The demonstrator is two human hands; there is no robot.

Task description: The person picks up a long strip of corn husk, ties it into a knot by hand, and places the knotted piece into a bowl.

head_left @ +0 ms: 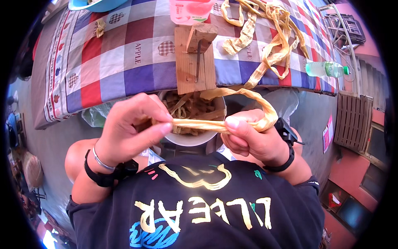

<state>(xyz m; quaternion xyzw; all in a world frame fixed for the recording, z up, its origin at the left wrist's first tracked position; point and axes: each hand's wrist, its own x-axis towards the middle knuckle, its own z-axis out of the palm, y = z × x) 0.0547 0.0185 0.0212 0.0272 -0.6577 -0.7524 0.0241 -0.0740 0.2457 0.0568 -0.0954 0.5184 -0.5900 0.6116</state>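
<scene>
A long, pale yellow plant strip (199,124), which looks dried, is stretched level between my hands. My left hand (130,130) pinches one end between thumb and fingertips. My right hand (252,135) grips it farther along, thumb on top. Beyond that hand the strip loops up and back toward the table edge. Below it is a white bowl (192,143) with a heap of similar strip pieces (199,107), partly hidden by my hands. A wooden board (186,67) juts over the bowl from the table. It carries a wooden block (203,32) and a thin metal rod (198,62).
A checked cloth (136,81) covers the table. More yellow strips (276,40) lie tangled at its right, near a green-capped bottle (325,69). A pink container (190,14) stands behind the board. At the far left are a blue basin (96,6) and a small scrap (100,28).
</scene>
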